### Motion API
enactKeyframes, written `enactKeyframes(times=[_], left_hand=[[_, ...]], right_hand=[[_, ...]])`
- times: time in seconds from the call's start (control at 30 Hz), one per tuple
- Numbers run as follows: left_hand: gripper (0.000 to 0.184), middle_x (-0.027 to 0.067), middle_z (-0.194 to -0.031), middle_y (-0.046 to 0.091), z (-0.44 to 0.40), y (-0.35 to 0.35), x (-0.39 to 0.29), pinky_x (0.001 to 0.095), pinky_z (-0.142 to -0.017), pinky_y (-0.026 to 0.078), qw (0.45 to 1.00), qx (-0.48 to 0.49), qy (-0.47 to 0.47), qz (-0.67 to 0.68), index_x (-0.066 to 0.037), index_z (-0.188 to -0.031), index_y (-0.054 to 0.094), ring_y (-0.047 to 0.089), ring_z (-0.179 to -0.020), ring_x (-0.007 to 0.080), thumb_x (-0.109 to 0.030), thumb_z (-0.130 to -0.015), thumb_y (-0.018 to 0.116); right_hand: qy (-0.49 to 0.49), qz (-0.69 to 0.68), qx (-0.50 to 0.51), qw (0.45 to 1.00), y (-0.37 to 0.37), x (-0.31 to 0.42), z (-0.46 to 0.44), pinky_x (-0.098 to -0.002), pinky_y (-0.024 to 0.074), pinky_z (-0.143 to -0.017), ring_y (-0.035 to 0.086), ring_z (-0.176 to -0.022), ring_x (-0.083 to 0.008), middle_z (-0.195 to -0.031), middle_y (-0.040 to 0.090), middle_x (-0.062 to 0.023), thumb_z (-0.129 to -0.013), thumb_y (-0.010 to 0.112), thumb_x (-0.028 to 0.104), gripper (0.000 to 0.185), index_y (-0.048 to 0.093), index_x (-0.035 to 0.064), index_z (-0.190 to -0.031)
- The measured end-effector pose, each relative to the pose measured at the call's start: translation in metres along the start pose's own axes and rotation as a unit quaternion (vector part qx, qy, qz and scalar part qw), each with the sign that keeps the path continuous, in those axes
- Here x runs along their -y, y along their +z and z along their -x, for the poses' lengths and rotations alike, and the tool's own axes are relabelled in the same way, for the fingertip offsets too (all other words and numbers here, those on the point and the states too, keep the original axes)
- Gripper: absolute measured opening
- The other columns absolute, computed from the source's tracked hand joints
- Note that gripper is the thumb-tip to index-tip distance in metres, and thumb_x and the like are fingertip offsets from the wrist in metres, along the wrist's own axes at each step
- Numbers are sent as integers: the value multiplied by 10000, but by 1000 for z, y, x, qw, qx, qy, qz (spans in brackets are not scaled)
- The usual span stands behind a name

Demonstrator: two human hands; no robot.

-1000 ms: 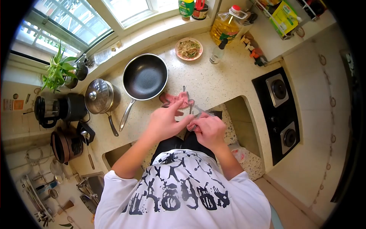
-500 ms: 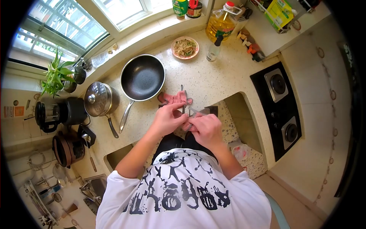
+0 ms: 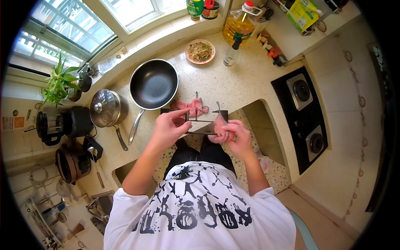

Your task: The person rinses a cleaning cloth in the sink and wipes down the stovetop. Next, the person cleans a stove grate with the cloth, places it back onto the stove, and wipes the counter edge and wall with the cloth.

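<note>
My right hand [image 3: 239, 136] is closed on a pink knitted piece [image 3: 221, 131] with a grey edge, which hangs just left of its fingers. Thin dark rods run leftward from the knitting toward my left hand [image 3: 170, 127], whose thumb and fingers are apart around the dark rods' left ends; whether it grips them is unclear. Another pink and grey cloth piece [image 3: 192, 106] lies on the counter beyond my hands. A dark flat object, partly hidden, sits at the counter's edge behind the rods.
A frying pan [image 3: 153, 84] and a lidded pot [image 3: 109, 108] stand at the left. Beyond are a plate of food [image 3: 200, 51], a small bottle [image 3: 231, 54] and an oil jug [image 3: 239, 26]. The stove [image 3: 301, 118] is at the right.
My hands have moved apart, my left hand to the left and my right hand to the right. The pink knitting has moved right with my right hand, and the dark rods now show between them.
</note>
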State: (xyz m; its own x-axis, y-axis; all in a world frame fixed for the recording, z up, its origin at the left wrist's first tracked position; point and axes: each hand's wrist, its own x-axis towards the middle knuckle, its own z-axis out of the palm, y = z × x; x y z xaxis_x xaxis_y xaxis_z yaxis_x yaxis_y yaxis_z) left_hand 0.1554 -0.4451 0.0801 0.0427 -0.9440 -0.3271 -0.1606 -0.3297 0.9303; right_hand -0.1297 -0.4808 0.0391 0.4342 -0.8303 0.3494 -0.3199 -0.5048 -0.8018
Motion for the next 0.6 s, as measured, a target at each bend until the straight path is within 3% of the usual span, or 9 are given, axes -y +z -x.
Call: enactKeyframes(times=[0.13, 0.23, 0.33, 0.43, 0.5, 0.6], left_hand=[[450, 100, -945, 761, 6, -10, -9, 264, -758, 586, 999, 10, -13, 35, 20, -1340, 635, 727, -845, 127, 30, -892, 662], [442, 99, -942, 758, 7, -20, -11, 270, -759, 590, 998, 7, -12, 57, 26, -1334, 638, 727, -843, 131, 39, -892, 643], [435, 100, -944, 752, 10, -27, -21, 278, -751, 595, 996, 18, -18, 88, 39, -1324, 640, 727, -842, 141, 50, -889, 624], [411, 111, -941, 762, 10, -29, -12, 270, -684, 601, 994, 1, 0, 113, 58, -1288, 657, 727, -801, 142, 24, -879, 654], [415, 117, -927, 746, 12, -28, -14, 287, -701, 602, 990, -11, -6, 138, 69, -1300, 642, 726, -814, 158, 53, -886, 606], [421, 123, -924, 736, 15, -31, -13, 302, -677, 602, 985, -22, -20, 170, 77, -1303, 635, 729, -816, 177, 72, -887, 568]], right_hand=[[5, 3, 12, 1000, 7, -9, 3, -415, 550, -892, 683, -955, -311, -949, 710, -81, -709, 748, -51, 406, 678, 106, -1077], [-75, 26, 11, 997, 12, -17, 0, -436, 538, -944, 668, -1005, -345, -1009, 714, -43, -715, 777, -37, 387, 669, 119, -1053], [-117, 20, -1, 993, 14, -19, 0, -440, 537, -952, 683, -921, -334, -988, 712, -55, -723, 769, -54, 365, 649, 109, -1027], [-131, 53, -58, 988, 19, -17, 4, -446, 555, -929, 696, -834, -268, -871, 688, -64, -802, 781, 14, 318, 623, 98, -1066], [9, -143, -116, 983, 19, -9, 12, -422, 557, -913, 688, -903, -243, -944, 688, -61, -840, 782, 56, 300, 611, 101, -1083], [143, -350, -231, 896, 2, -4, 6, -348, 533, -918, 654, -983, -192, -1024, 667, -67, -892, 706, 49, 241, 574, 81, -1091]])
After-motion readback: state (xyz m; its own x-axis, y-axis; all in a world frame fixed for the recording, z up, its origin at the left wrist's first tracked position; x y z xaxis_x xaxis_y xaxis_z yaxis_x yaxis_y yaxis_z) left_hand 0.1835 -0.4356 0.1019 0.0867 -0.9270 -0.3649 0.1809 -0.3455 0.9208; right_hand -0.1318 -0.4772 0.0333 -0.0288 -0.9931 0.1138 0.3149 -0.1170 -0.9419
